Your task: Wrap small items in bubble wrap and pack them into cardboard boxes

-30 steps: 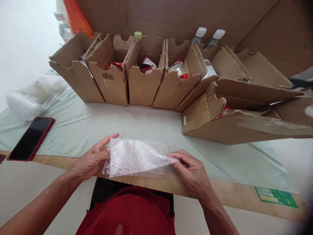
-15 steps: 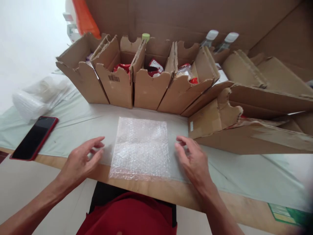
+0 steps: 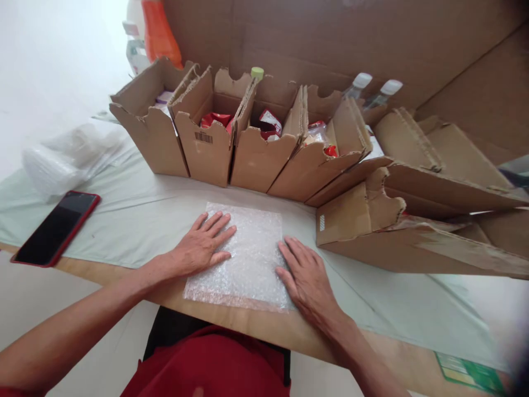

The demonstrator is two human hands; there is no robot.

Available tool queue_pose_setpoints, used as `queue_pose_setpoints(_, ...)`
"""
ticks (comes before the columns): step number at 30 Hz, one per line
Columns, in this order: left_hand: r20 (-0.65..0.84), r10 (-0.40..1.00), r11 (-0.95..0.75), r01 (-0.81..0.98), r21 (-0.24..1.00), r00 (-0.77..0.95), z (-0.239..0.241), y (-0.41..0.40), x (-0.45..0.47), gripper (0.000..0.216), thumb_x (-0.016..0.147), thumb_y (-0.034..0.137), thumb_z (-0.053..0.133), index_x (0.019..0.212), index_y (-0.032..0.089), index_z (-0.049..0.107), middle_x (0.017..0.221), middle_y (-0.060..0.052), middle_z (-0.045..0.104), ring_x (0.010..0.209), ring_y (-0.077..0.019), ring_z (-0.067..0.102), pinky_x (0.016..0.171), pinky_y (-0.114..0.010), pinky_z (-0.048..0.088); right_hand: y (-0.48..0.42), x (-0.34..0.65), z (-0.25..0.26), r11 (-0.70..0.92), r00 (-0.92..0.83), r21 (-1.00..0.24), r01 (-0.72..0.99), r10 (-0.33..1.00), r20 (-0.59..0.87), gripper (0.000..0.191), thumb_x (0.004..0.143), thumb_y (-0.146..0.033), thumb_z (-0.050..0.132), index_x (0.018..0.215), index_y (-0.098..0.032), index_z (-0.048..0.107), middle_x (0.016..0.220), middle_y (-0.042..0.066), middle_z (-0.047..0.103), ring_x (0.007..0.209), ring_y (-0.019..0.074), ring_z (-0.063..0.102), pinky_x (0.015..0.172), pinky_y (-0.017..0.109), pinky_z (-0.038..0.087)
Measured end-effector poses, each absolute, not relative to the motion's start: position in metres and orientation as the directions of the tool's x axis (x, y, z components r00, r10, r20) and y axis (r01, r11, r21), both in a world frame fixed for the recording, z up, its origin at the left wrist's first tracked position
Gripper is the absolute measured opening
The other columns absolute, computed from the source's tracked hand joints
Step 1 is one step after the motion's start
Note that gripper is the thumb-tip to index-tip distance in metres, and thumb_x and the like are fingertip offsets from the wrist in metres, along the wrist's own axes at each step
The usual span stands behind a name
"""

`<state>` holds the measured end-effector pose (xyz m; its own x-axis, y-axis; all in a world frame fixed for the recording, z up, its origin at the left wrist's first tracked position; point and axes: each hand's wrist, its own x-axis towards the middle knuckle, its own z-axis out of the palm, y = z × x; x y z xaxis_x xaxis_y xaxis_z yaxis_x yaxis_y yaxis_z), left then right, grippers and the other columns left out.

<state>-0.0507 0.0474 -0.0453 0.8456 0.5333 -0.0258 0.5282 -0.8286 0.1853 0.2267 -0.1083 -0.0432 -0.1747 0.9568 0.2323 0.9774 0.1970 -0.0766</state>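
Observation:
A clear sheet of bubble wrap lies flat at the front of the cloth-covered table, its near edge over the bare wood. My left hand rests on its left part, palm down with the fingers spread. At the right edge of the sheet, my right hand lies with fingers stretched out, the fingertips touching or just over the border. Neither hand grips anything.
Several cardboard bins with packets inside stand behind the sheet; another bin sits to the right. A red-cased phone and rolled bubble wrap lie left. Behind are capped bottles and an orange bottle.
My left hand has moved right, from beside the bubble wrap onto it, and its fingers have spread. My right hand has shifted left to the sheet's edge and flattened. The view has tilted slightly.

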Motion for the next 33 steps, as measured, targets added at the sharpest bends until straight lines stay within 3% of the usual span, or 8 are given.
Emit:
queue_pose_setpoints(4,0.086,0.55,-0.81,0.505,0.297,0.831,-0.03,0.042,-0.06,0.058,0.1,0.041,0.057,0.153,0.02,0.045,0.168,-0.018,0.032,0.157,-0.0384,0.025,0.124,-0.064,0.021,-0.145,0.239,-0.027,0.256,-0.228,-0.083,0.963,0.94,0.253,0.036,0.103,-0.019,0.045,0.135,-0.016,0.061,0.144,0.018,0.061,0.13,0.0309,0.058,0.098,0.046,0.05)
queue_pose_setpoints(9,0.184,0.515,-0.789,0.379,0.484,0.837,-0.012,0.013,-0.094,0.048,0.1,0.04,0.058,0.143,0.021,0.054,0.16,-0.014,0.047,0.156,-0.0326,0.029,0.124,-0.055,0.031,-0.138,0.222,-0.022,0.429,-0.385,-0.167,0.888,0.891,0.241,0.042,0.094,-0.002,0.045,0.12,-0.023,0.07,0.145,0.015,0.062,0.133,0.0325,0.058,0.096,0.049,0.051)
queue_pose_setpoints(14,0.083,0.43,-0.795,0.334,0.506,0.899,-0.006,-0.018,-0.117,0.099,0.08,0.065,0.076,0.159,0.023,0.033,0.164,-0.018,0.041,0.153,-0.0408,0.032,0.124,-0.067,0.025,-0.124,0.21,-0.017,0.209,-0.038,-0.702,0.681,0.967,0.25,0.022,0.103,-0.024,0.05,0.103,-0.024,0.072,0.124,0.008,0.074,0.116,0.0233,0.069,0.097,0.038,0.053)
queue_pose_setpoints(18,0.237,0.609,-0.724,0.407,0.557,0.757,-0.007,-0.021,-0.109,0.049,0.097,0.027,0.057,0.146,0.021,0.052,0.139,-0.013,0.067,0.134,-0.0293,0.059,0.117,-0.053,0.042,-0.124,0.208,-0.009,-0.126,0.286,-0.913,0.388,0.958,-0.011,0.028,0.101,-0.042,0.054,0.09,-0.022,0.07,0.076,0.001,0.072,0.074,0.0174,0.068,0.072,0.028,0.053)
queue_pose_setpoints(21,0.147,0.786,-0.517,0.507,0.689,0.601,-0.004,-0.011,-0.093,0.03,0.096,0.028,0.053,0.12,0.021,0.07,0.103,-0.006,0.079,0.091,-0.021,0.073,0.083,-0.033,0.059,-0.125,0.206,-0.011,-0.21,0.362,-0.921,0.328,0.929,-0.083,0.032,0.101,-0.046,0.053,0.091,-0.02,0.068,0.055,-0.004,0.058,0.055,0.0153,0.057,0.062,0.027,0.048)
queue_pose_setpoints(24,-0.037,0.872,-0.309,0.607,0.733,0.488,0.002,0.003,-0.075,0.036,0.092,0.038,0.057,0.119,0.02,0.071,0.073,0.002,0.071,0.061,-0.0159,0.063,0.059,-0.027,0.051,-0.122,0.203,-0.019,-0.177,0.405,-0.83,0.528,0.912,0.064,0.031,0.102,-0.043,0.049,0.096,-0.019,0.069,0.063,-0.001,0.064,0.056,0.0162,0.059,0.057,0.028,0.047)
queue_pose_setpoints(28,-0.09,0.887,-0.311,0.729,0.61,0.454,0.001,0.014,-0.058,0.043,0.09,0.035,0.053,0.128,0.017,0.066,0.062,0.004,0.061,0.058,-0.0166,0.059,0.059,-0.028,0.046,-0.115,0.205,-0.036,-0.127,0.393,-0.664,0.737,0.88,0.268,0.026,0.099,-0.036,0.053,0.101,-0.019,0.072,0.091,0.007,0.074,0.081,0.0222,0.066,0.079,0.035,0.05)
queue_pose_setpoints(33,-0.094,0.879,-0.41,0.841,0.352,0.468,-0.007,0.013,-0.054,0.044,0.094,0.028,0.052,0.136,0.017,0.06,0.078,-0.003,0.071,0.074,-0.0239,0.07,0.068,-0.032,0.049,-0.114,0.216,-0.044,-0.137,0.356,-0.536,0.833,0.874,0.33,0.029,0.097,-0.038,0.055,0.111,-0.019,0.071,0.085,0.008,0.074,0.084,0.0268,0.063,0.082,0.04,0.045)
